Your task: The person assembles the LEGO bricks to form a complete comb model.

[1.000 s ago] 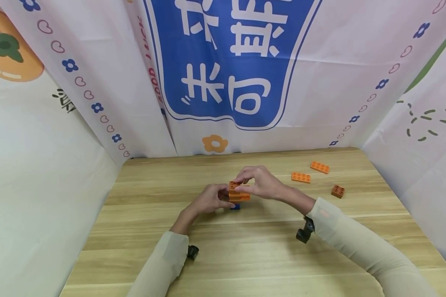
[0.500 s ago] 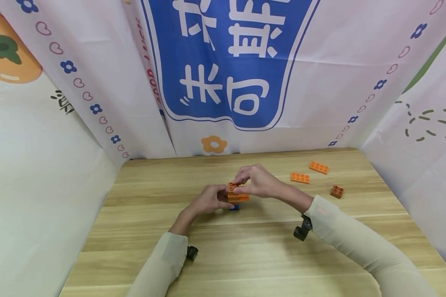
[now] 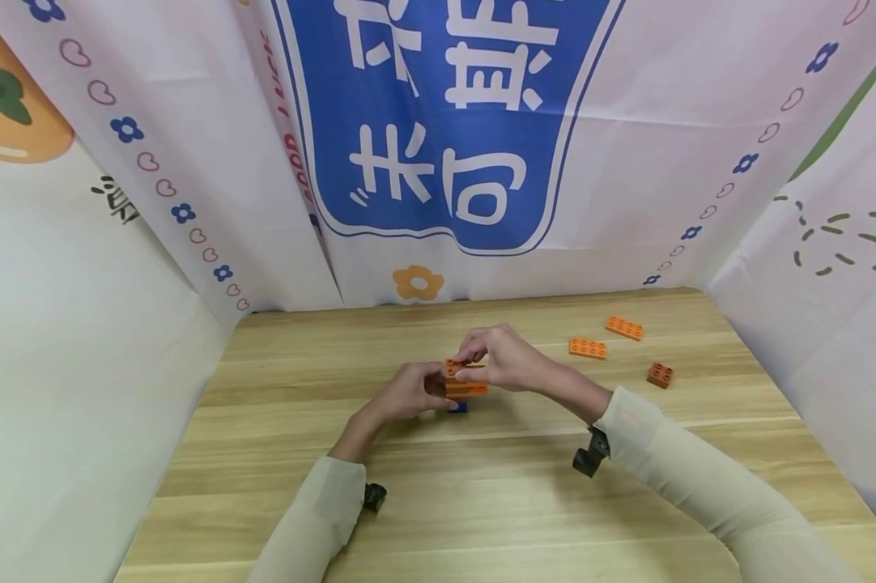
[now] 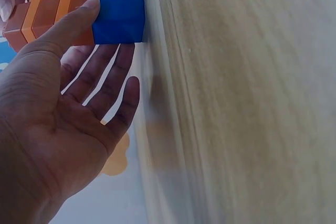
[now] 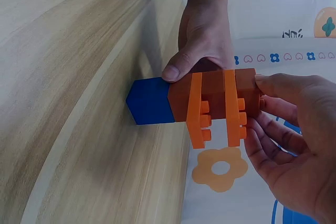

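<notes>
A stack of toy building bricks stands upright on the table. At its base is a blue brick [image 5: 151, 100]; above it brown bricks alternate with two orange plates [image 5: 232, 107], which jut out to one side. My left hand [image 3: 406, 392] grips the lower stack, its thumb lying across the seam between the blue brick and the lowest brown brick. In the left wrist view its fingers reach round behind. My right hand [image 3: 509, 358] pinches the top brown brick [image 5: 249, 88] between thumb and fingers. The right fingers partly hide its studs in the head view.
To the right lie two loose orange plates, a nearer one [image 3: 588, 348] and a farther one [image 3: 624, 327]. A loose brown brick [image 3: 660, 374] sits further right. Printed white cloth [image 3: 605, 202] walls the wooden table [image 3: 511, 502] at the back and sides.
</notes>
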{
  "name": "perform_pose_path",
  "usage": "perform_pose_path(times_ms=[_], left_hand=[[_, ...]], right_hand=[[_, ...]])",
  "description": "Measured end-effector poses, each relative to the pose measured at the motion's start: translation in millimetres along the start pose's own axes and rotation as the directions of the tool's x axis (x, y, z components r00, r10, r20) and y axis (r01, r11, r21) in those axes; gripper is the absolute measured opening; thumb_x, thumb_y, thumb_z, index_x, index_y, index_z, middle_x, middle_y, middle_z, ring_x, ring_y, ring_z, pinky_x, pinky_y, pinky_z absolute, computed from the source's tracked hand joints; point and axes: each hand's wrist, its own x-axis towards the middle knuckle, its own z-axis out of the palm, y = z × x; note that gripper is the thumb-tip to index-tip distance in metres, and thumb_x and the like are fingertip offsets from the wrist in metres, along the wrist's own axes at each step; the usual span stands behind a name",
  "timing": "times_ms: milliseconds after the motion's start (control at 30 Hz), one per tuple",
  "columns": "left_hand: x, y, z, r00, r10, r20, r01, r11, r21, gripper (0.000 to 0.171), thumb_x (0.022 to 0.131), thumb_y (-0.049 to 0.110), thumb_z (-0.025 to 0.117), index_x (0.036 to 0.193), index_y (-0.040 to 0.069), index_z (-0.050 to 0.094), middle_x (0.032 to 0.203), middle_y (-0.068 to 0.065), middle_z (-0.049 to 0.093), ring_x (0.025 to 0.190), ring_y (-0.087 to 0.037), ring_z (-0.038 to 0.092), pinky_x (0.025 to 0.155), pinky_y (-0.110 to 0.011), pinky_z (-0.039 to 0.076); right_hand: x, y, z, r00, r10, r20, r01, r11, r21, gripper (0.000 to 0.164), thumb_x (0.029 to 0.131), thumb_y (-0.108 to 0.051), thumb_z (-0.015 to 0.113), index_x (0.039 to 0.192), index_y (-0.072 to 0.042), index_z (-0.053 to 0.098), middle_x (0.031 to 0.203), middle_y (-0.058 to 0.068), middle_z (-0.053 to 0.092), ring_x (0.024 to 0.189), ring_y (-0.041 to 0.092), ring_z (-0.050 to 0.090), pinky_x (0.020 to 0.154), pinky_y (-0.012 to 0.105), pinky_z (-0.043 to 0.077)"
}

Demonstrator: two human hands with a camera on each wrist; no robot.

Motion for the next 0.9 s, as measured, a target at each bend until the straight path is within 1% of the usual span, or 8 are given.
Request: perform_pose_path(times_ms=[133, 300, 400, 467, 567, 700, 733, 900], left_hand=[[-0.5, -1.1, -0.6, 1.0, 0.001, 0.0, -0.001, 1.0, 0.011, 0.026, 0.089, 0.011, 0.088, 0.11, 0.006, 0.073, 0.107, -0.006, 0.076, 0.094, -0.015, 0.072, 0.083, -0.029, 0.061], [-1.1, -1.1, -0.3, 1.0, -0.006, -0.001, 0.006, 1.0, 0.013, 0.027, 0.088, 0.01, 0.088, 0.111, 0.006, 0.073, 0.107, -0.007, 0.077, 0.094, -0.015, 0.072, 0.082, -0.028, 0.06], [-1.2, -0.3, -0.2, 1.0, -0.004, -0.006, 0.004, 1.0, 0.015, 0.027, 0.088, 0.01, 0.088, 0.11, 0.005, 0.073, 0.106, -0.007, 0.077, 0.093, -0.014, 0.072, 0.082, -0.027, 0.06], [-1.2, 0.4, -0.2, 1.0, -0.006, -0.009, 0.006, 1.0, 0.019, 0.027, 0.088, 0.01, 0.088, 0.11, 0.005, 0.073, 0.106, -0.007, 0.077, 0.093, -0.014, 0.072, 0.082, -0.027, 0.06], [-1.1, 1.4, -0.2, 1.0, -0.004, -0.01, 0.004, 1.0, 0.025, 0.027, 0.088, 0.011, 0.089, 0.109, 0.005, 0.073, 0.105, -0.006, 0.076, 0.093, -0.013, 0.071, 0.082, -0.027, 0.06], [-0.1, 2.1, -0.3, 1.0, -0.002, -0.006, 0.003, 1.0, 0.029, 0.026, 0.088, 0.012, 0.088, 0.108, 0.006, 0.073, 0.104, -0.005, 0.076, 0.092, -0.013, 0.071, 0.082, -0.027, 0.06], [0.1, 2.3, -0.4, 1.0, -0.002, -0.005, 0.002, 1.0, 0.027, 0.026, 0.088, 0.012, 0.088, 0.108, 0.006, 0.073, 0.104, -0.005, 0.076, 0.092, -0.013, 0.071, 0.082, -0.027, 0.06], [-0.6, 2.9, -0.4, 1.0, -0.012, 0.001, 0.011, 1.0, 0.019, 0.028, 0.088, 0.013, 0.088, 0.111, 0.006, 0.073, 0.106, -0.004, 0.076, 0.094, -0.014, 0.072, 0.084, -0.029, 0.06]], right_hand=[[-1, -1, 2, 1.0, 0.004, -0.012, -0.004, 1.0, -0.002, 0.016, 0.091, -0.013, 0.086, 0.104, -0.005, 0.084, 0.098, 0.001, 0.076, 0.089, 0.013, 0.072, 0.08, 0.041, 0.064], [-1, 0, 4, 1.0, 0.012, -0.01, -0.012, 1.0, -0.007, 0.018, 0.092, -0.014, 0.085, 0.107, -0.005, 0.083, 0.1, 0.001, 0.077, 0.09, 0.014, 0.072, 0.079, 0.031, 0.062], [-2, -1, 3, 1.0, 0.027, -0.012, -0.027, 1.0, -0.007, 0.019, 0.092, -0.014, 0.085, 0.108, -0.006, 0.083, 0.101, 0.001, 0.077, 0.091, 0.013, 0.073, 0.079, 0.03, 0.062], [-1, -1, 3, 0.999, 0.043, -0.011, -0.043, 0.999, -0.001, 0.019, 0.091, -0.014, 0.086, 0.108, -0.006, 0.083, 0.102, 0.001, 0.077, 0.091, 0.013, 0.073, 0.08, 0.031, 0.062], [-2, -1, 3, 0.997, 0.074, -0.011, -0.074, 0.997, 0.022, 0.018, 0.091, -0.014, 0.086, 0.108, -0.008, 0.083, 0.102, 0.001, 0.078, 0.092, 0.012, 0.073, 0.081, 0.03, 0.062], [-4, 1, 2, 0.995, 0.093, -0.016, -0.093, 0.995, 0.044, 0.019, 0.091, -0.015, 0.086, 0.109, -0.009, 0.083, 0.103, 0.001, 0.078, 0.093, 0.012, 0.072, 0.081, 0.029, 0.061], [-5, 1, 2, 0.996, 0.092, -0.017, -0.091, 0.995, 0.05, 0.019, 0.092, -0.015, 0.085, 0.11, -0.009, 0.083, 0.103, 0.001, 0.078, 0.094, 0.012, 0.072, 0.081, 0.032, 0.062], [-10, 5, -1, 0.996, 0.091, -0.021, -0.088, 0.992, 0.095, 0.024, 0.094, -0.016, 0.083, 0.116, -0.009, 0.081, 0.109, 0.003, 0.078, 0.1, 0.018, 0.072, 0.086, 0.042, 0.061]])
